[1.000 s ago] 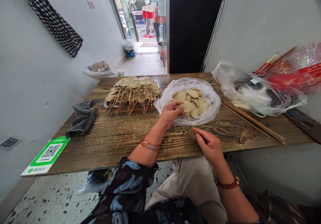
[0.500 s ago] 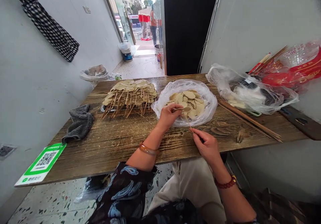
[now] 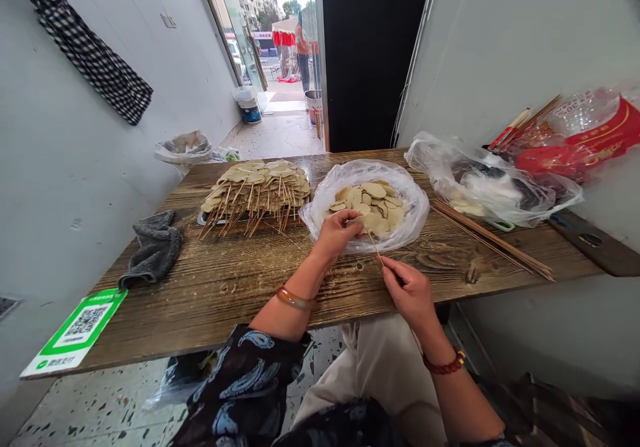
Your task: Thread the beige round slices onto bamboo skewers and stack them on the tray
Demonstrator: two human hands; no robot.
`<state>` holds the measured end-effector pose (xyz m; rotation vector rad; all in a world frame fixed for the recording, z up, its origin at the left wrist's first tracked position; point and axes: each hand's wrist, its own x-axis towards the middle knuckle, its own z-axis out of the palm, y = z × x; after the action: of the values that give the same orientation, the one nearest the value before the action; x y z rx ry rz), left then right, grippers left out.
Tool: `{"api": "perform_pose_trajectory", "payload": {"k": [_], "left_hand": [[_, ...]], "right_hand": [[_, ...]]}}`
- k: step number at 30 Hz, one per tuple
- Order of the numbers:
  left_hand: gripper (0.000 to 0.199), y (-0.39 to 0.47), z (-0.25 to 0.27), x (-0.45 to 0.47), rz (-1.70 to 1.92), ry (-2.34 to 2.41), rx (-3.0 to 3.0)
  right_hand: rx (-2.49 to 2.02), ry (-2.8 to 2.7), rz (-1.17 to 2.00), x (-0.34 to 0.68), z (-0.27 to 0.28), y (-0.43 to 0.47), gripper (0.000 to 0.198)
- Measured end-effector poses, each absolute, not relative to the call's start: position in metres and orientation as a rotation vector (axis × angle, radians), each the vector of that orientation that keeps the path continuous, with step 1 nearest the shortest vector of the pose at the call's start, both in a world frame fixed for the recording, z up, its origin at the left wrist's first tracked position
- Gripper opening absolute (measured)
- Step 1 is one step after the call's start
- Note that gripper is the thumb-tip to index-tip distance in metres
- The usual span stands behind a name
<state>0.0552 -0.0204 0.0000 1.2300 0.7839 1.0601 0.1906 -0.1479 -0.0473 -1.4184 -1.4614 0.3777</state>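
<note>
R hand (image 3: 410, 288) w/ skewer (image 3: 375, 245), prob. in slice (image 3: 367, 221)

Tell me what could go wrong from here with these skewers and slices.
The thin skewer runs from the right hand up to the left hand, which pinches a slice, so a slip might prick a finger. The pile of skewered slices is stacked in many layers; a knock could make some slide. The loose skewers have ends near the front edge of the table, so a bump may send them off.

Crumpled grey cloth (image 3: 154, 248), green-bordered QR code card (image 3: 77, 328) at table corner, checkered fabric (image 3: 93, 57) against pale wall (image 3: 165, 93), white-and-blue bucket (image 3: 249, 105) by doorway.
</note>
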Motion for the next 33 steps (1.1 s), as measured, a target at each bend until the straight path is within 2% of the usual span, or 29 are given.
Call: {"api": "perform_pose_trajectory", "payload": {"k": [8, 33], "left_hand": [[0.033, -0.0217, 0.0046, 0.0528, 0.997, 0.726, 1.056], [0.036, -0.0245, 0.0047, 0.0504, 0.963, 0.684, 0.854]], "right_hand": [[-1.402, -1.48, 0.363, 0.1909, -0.0457, -0.1508, 0.027], [-1.345, -1.52, 0.34, 0.1894, -0.0463, -0.1511, 0.026]]}}
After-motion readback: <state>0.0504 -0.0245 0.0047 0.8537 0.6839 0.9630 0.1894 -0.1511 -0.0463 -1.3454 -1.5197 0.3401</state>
